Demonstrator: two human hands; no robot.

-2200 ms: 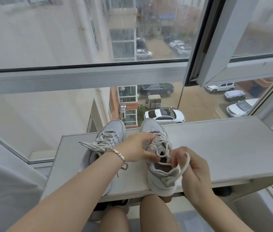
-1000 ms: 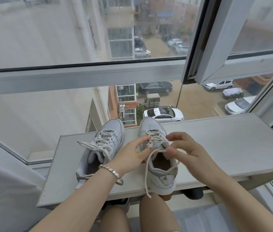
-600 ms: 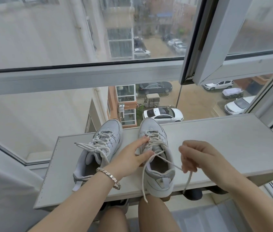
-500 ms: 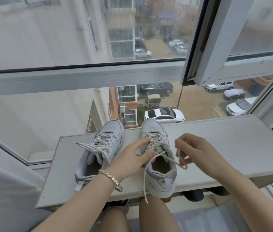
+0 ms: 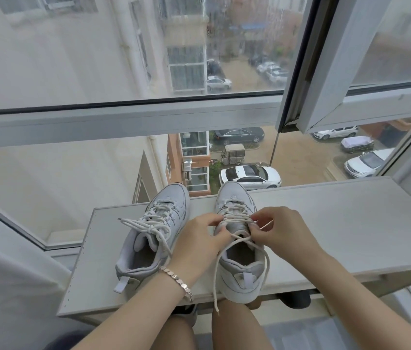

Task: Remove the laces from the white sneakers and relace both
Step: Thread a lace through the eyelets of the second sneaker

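Two white sneakers stand side by side on a pale board (image 5: 338, 223), toes toward the window. The left sneaker (image 5: 154, 238) is laced and tied in a bow. The right sneaker (image 5: 239, 263) has its bow undone; two loose lace ends (image 5: 215, 281) cross over the tongue and hang past the heel. My left hand (image 5: 199, 241) rests against the right sneaker's left side, its fingers pinching the lace rows. My right hand (image 5: 282, 233) sits on the shoe's right side and pinches the lace at the upper eyelets.
The board lies along a large window (image 5: 123, 117); an opened sash (image 5: 325, 72) juts in at the upper right. My bare knees (image 5: 237, 327) are under the board's near edge. A white cloth (image 5: 2, 286) hangs at the left.
The right sneaker's bow was pulled undone. My right hand drew a lace end out to the right, then came back to the upper eyelets. My left hand stayed on the shoe.
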